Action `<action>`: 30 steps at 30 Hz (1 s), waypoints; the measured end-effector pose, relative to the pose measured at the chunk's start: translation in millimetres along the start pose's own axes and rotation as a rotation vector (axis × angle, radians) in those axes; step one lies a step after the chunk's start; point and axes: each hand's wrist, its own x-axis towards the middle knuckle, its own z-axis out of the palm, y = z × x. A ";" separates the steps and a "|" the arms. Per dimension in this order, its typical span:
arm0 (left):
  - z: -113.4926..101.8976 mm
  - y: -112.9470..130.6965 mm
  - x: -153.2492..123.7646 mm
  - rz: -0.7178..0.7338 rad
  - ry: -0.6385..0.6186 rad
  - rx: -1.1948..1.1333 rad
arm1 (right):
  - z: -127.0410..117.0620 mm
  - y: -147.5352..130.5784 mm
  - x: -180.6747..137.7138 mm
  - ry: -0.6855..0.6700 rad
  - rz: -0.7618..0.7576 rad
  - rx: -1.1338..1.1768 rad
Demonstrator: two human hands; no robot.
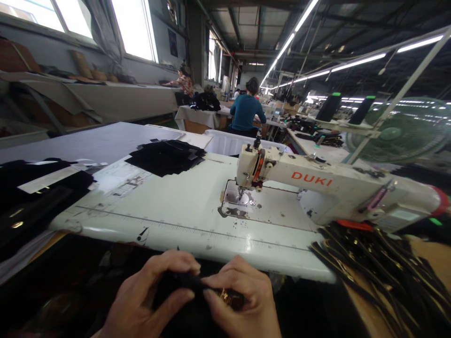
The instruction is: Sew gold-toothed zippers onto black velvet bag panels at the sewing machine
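My left hand (151, 295) and my right hand (243, 300) meet just below the near edge of the white sewing table (169, 206). Both pinch one small black fabric piece (183, 284); a gold zipper pull (227, 296) shows under my right thumb. The white DUKI sewing machine (317, 185) stands on the table beyond my right hand, its needle (240, 192) over the metal plate.
A stack of black cut pieces (165, 156) lies at the table's far left. Black fabric and white strips (35, 188) pile up at left. Several black zippers (380, 263) lie at right. A green fan (405, 131) stands far right. A person in a teal top (246, 112) sits ahead.
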 end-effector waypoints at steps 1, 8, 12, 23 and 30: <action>1.0 5.4 4.1 -0.038 -0.028 -0.003 | -0.2 -0.1 0.0 0.020 -0.010 -0.005; 3.5 15.9 19.1 0.022 -0.265 -0.031 | -6.6 -2.5 -0.9 -0.041 0.088 -0.078; 1.9 11.8 18.0 0.139 -0.272 -0.042 | -12.6 -3.7 1.1 -0.113 0.218 -0.104; 2.8 20.0 26.7 -0.161 -0.418 -0.018 | -13.3 0.0 4.9 -0.148 0.132 -0.075; 6.0 23.2 39.8 -0.194 -0.568 0.015 | -21.6 -8.0 17.1 -0.331 0.460 -0.079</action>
